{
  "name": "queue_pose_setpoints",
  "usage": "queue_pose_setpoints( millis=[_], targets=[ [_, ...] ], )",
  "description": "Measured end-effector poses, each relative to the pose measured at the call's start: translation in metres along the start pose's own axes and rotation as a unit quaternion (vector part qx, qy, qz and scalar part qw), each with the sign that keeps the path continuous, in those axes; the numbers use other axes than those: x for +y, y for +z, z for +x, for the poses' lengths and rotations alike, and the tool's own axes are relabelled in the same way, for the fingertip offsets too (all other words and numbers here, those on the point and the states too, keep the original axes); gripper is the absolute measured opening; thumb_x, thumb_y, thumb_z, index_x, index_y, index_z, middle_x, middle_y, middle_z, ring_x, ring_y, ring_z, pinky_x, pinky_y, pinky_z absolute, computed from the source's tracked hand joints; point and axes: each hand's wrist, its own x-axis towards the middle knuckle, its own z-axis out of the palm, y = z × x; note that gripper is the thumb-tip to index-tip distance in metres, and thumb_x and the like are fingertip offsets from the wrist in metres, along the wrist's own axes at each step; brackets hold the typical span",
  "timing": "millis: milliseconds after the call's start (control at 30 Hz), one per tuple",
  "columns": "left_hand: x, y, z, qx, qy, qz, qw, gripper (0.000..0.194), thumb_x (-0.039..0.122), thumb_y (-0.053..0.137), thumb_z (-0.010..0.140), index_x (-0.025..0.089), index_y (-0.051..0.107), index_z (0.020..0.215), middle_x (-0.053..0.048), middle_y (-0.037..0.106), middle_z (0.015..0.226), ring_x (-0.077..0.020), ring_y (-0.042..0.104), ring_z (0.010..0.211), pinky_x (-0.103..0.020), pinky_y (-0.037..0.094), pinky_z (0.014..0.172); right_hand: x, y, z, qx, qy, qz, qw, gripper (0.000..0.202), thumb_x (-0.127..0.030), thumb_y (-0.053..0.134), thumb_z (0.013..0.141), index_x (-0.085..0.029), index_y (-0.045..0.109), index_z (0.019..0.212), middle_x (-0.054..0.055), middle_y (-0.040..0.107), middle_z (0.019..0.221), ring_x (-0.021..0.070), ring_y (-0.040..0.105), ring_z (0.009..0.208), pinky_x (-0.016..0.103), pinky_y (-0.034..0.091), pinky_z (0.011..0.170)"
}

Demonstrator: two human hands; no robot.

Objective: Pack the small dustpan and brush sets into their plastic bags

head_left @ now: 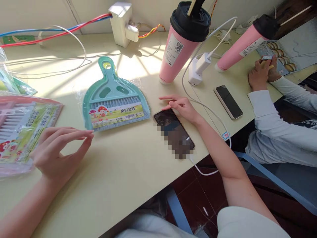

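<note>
My left hand [59, 148] is over the table at left, thumb and fingertips brought together in a pinch. Its tips are at the lower left corner of a green dustpan and brush set [116, 96], wrapped in clear plastic; I cannot make out whether they grip anything. A pink dustpan and brush set [53, 109], also wrapped, lies partly behind that hand. At the top edge of a dark-screened phone [173, 129], lying on the table with a white cable plugged in, rests my right hand [182, 107], its fingers stretched out and apart.
Two pink cups with black lids [179, 49] [244, 49] stand at the back. Between them is a white charger [198, 71] with cables. A second phone [228, 100] lies near another person's hands [260, 74]. A white power box [121, 24] has coloured wires.
</note>
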Motion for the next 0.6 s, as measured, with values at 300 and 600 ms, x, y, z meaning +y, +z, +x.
queue_pose_setpoints(
  millis=[300, 600],
  targets=[
    [-0.002, 0.003, -0.002, -0.008, -0.008, 0.011, 1.000, 0.020, 0.014, 0.081, 0.080, 0.026, 0.075, 0.094, 0.005, 0.073, 0.070, -0.0147, 0.063, 0.064, -0.030, 0.051, 0.072, -0.009, -0.017, -0.016, -0.090, 0.010, 0.023, 0.996, 0.080, -0.058, 0.089, 0.068, -0.044, 0.059, 0.141, -0.004, 0.051, 0.157, 0.0300, 0.041, 0.150, 0.052, 0.031, 0.127],
    [-0.003, 0.004, 0.001, -0.028, -0.019, 0.011, 0.999, 0.013, 0.016, 0.075, 0.086, 0.025, 0.075, 0.095, 0.005, 0.071, 0.074, -0.0122, 0.057, 0.060, -0.029, 0.050, 0.066, -0.004, -0.021, -0.034, -0.153, 0.004, -0.004, 0.988, 0.115, -0.059, 0.094, 0.057, -0.041, 0.038, 0.156, 0.000, 0.030, 0.169, 0.0303, 0.026, 0.158, 0.048, 0.025, 0.130]
  ],
)
